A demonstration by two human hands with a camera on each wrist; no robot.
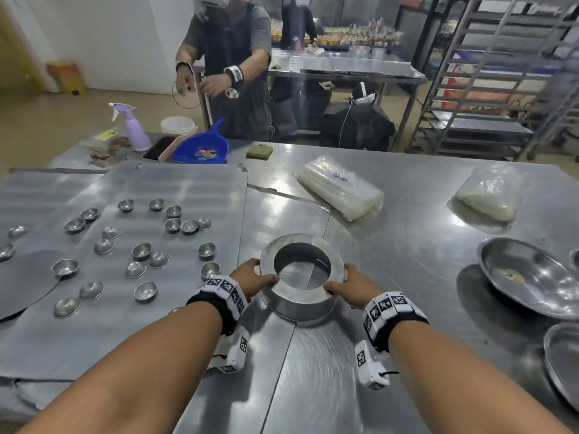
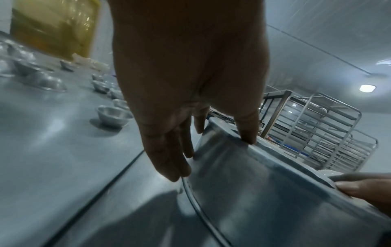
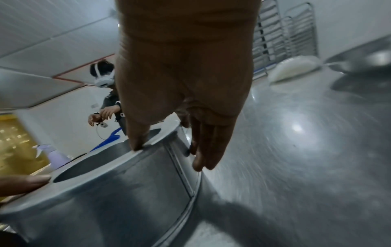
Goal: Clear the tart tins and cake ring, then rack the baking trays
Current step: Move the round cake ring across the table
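Note:
The metal cake ring (image 1: 300,305) stands on the steel table (image 1: 407,245) right in front of me. My left hand (image 1: 250,277) grips its left side and my right hand (image 1: 347,283) grips its right side. In the left wrist view my left hand (image 2: 211,157) has its thumb on the top rim of the cake ring (image 2: 253,183) and its fingers down the outer wall. My right hand (image 3: 169,156) holds the cake ring (image 3: 127,192) the same way. Several small tart tins (image 1: 142,250) lie scattered over a flat baking tray (image 1: 188,189) to the left; one tart tin (image 2: 112,115) is close to my left hand.
Two plastic-wrapped packs (image 1: 341,186) (image 1: 488,195) lie at the back right. Round metal plates (image 1: 526,274) sit at the right edge. A blue dustpan (image 1: 200,148) and a spray bottle (image 1: 136,130) are at the far edge, where a person (image 1: 232,73) stands. A tray rack (image 1: 501,73) is far right.

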